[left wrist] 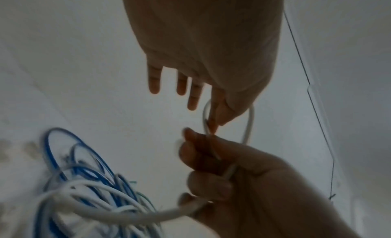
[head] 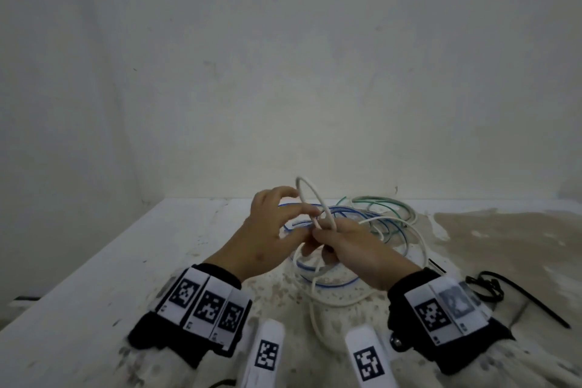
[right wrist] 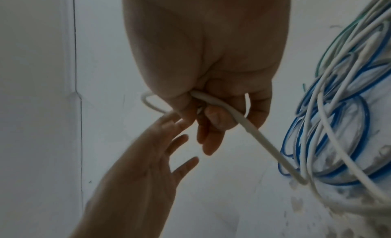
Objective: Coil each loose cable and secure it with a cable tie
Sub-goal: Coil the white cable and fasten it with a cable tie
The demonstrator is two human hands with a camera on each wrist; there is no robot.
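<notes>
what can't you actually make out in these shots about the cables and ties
- White cable ends: hidden inside the right hand, all views.
- Left hand contact with the loop: blurred in the left wrist view.
- Blue cable and green cable: tangled, count unclear.
- Black cable ties: number unclear, overlapping and partly behind the right wristband, head view.

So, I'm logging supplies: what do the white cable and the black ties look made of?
White cable: seemingly matte plastic or rubber sheathing; it bends in smooth loops without kinking. Black ties: probably nylon or similar plastic; thin, flat, springy strips, slightly glossy. The blur leaves both uncertain.
</notes>
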